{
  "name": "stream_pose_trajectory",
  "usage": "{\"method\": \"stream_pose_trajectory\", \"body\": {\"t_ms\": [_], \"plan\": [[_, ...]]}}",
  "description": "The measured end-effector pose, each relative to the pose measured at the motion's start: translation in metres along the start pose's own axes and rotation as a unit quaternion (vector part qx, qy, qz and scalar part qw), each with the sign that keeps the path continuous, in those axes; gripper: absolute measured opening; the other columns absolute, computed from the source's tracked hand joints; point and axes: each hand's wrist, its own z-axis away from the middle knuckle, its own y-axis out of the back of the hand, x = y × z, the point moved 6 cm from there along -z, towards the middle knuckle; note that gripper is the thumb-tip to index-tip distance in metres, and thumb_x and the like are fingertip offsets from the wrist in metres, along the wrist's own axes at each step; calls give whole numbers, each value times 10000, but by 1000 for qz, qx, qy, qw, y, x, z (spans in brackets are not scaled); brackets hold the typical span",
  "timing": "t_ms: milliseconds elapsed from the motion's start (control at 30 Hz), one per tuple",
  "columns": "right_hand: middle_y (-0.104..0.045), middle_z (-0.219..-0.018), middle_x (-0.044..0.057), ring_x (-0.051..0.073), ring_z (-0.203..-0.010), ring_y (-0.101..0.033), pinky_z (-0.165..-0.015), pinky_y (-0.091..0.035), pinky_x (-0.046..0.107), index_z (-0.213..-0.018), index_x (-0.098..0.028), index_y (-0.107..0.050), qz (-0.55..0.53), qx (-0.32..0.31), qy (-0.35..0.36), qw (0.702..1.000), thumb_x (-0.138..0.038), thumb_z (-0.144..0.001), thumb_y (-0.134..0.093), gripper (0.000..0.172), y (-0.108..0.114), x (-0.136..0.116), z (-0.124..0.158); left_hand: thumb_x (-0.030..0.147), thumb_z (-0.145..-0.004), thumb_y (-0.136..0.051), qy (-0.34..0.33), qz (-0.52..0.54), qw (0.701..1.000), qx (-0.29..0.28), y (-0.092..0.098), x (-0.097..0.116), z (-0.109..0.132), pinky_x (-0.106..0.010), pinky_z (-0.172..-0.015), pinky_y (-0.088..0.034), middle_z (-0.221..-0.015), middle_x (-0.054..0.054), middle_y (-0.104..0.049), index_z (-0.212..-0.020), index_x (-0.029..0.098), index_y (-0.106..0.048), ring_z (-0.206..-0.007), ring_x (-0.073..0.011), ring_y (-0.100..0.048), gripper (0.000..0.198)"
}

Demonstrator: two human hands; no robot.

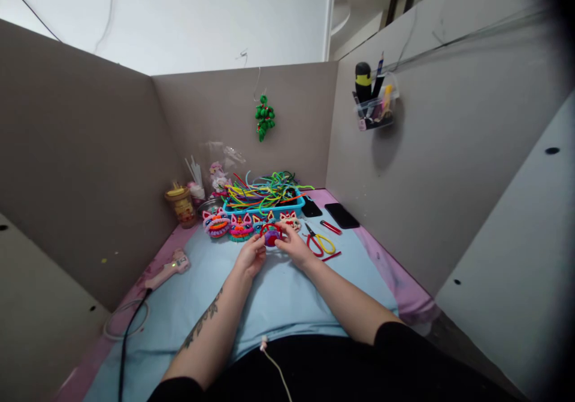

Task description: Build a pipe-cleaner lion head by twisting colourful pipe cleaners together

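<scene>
Between my two hands is a small purple and red pipe-cleaner piece (271, 238) with a red loop rising from its top. My left hand (252, 254) pinches its left edge, and my right hand (291, 244) grips the right side with thumb and fingers. Just behind stand several finished-looking pipe-cleaner animal heads, among them a purple and orange one (216, 223) and a pink one (241, 227). Right of my right hand lie scissors (321, 241) with red and yellow handles, beside a short red pipe-cleaner strip (331, 256).
A blue basket (229, 211) heaped with colourful pipe cleaners stands at the back. A pink glue gun (168, 270) with its cable lies left. Two dark phones, one a black phone (342, 215), and a red cutter (331, 227) lie right. Grey partitions enclose the table; a tool holder (375, 114) hangs right.
</scene>
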Motion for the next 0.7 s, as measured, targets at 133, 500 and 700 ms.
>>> {"method": "stream_pose_trajectory", "body": {"t_ms": [133,500,700], "plan": [[-637,-994,23,180,-883,-596,-730,-455,286,-1083,-253,-538,-73,24,-50,996,-260,-616,-719,500,0,5,0,163,-585,-763,-1,-30,999,14,2,0,0,-134,-388,-345,-526,55,-510,-804,164,-514,-409,-38,-460,332],[-596,-575,-54,111,-516,-542,-473,-387,221,-808,-213,-554,-217,37,-240,946,-88,-597,-583,247,15,20,-3,410,-662,-659,-189,-307,931,56,3,19,4,-169,-436,-342,-785,-27,-599,-874,158,-568,-593,-99,-539,342],[-626,-613,-32,116,-515,-550,-483,-416,228,-849,-209,-578,-175,39,-241,954,-38,-540,-527,357,15,26,-3,375,-692,-638,-273,-402,874,14,-13,27,14,-195,-501,-362,-862,-55,-616,-934,163,-613,-662,-118,-528,322]]}}
